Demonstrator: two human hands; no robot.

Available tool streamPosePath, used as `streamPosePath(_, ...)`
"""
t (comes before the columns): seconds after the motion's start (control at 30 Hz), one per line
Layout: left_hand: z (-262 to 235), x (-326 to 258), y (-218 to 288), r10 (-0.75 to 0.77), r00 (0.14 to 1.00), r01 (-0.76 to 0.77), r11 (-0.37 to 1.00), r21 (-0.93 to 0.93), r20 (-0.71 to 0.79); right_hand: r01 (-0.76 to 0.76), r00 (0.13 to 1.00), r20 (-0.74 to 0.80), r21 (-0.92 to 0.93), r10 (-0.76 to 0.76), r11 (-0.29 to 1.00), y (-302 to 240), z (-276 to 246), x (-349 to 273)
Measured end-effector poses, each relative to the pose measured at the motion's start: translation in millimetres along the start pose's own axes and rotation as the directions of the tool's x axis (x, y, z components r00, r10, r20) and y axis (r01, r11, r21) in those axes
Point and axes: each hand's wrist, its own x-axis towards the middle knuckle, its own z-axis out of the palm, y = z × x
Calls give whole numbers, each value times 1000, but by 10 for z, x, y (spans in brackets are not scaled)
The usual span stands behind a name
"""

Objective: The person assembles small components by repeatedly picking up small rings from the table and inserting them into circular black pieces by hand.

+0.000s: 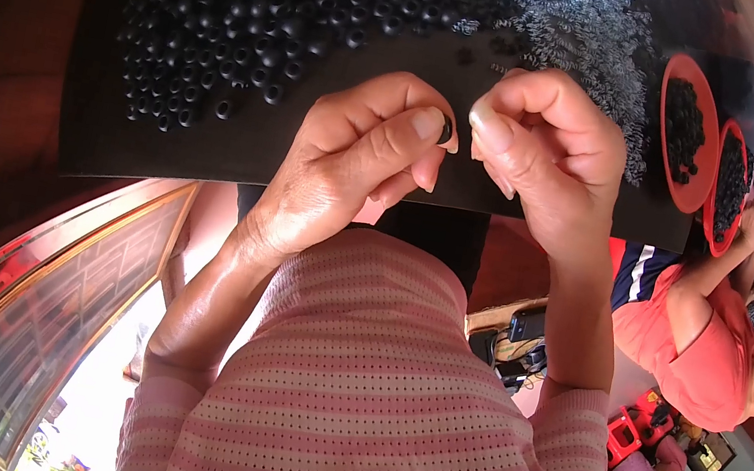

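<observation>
My left hand (pixel 346 154) is closed near the table's front edge. Between its thumb and forefinger it pinches a small black piece (pixel 446 131), round-edged, with most of it behind the fingertips. A short gap to the right, my right hand (pixel 557 156) has its thumb pressed against a curled forefinger; anything between them is hidden. Beyond my left hand spreads a pile of small black hollow caps (pixel 263 24), round with open ends. Past my right hand lies a heap of small silvery metal springs (pixel 585 25).
The black table (pixel 178 162) has its front edge just below my hands. An orange-red bowl (pixel 668 113) of dark small parts stands at the right, beside a second red bowl (pixel 715 217). A co-worker in an orange-red shirt (pixel 697 337) sits on that side.
</observation>
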Motion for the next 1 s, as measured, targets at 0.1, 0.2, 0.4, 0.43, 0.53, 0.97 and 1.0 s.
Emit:
streamPosePath(0.1, -12, 11, -54, -2, 1000, 1, 1000, 24, 5, -26, 1000, 1, -65, 26, 998, -4, -69, -52)
streamPosePath(0.2, -49, 5, -87, 21, 1000, -20, 999, -40, 20, -47, 999, -6, -134, 47, 990, 7, -82, -123)
streamPosePath(0.4, -57, 8, -83, 19, 998, -18, 1000, -19, 58, 127, 992, 14, -212, -127, 969, 80, -88, -186)
streamPosePath(0.43, -63, 11, -77, 20, 998, -19, 1000, -20, 58, 161, 987, 12, -237, -163, 958, 78, -76, -195)
streamPosePath(0.53, -81, 15, -66, 7, 998, -6, 1000, -18, 70, 171, 983, -24, -259, -183, 951, 46, -17, -222)
streamPosePath(0.97, -93, -20, -65, 15, 990, -28, 995, 97, 137, 419, 906, 163, -470, -390, 777, -11, 34, -150)
streamPosePath(1.0, -95, -19, -67, 17, 989, -33, 994, 105, 149, 418, 907, 165, -472, -389, 776, -14, 36, -149)
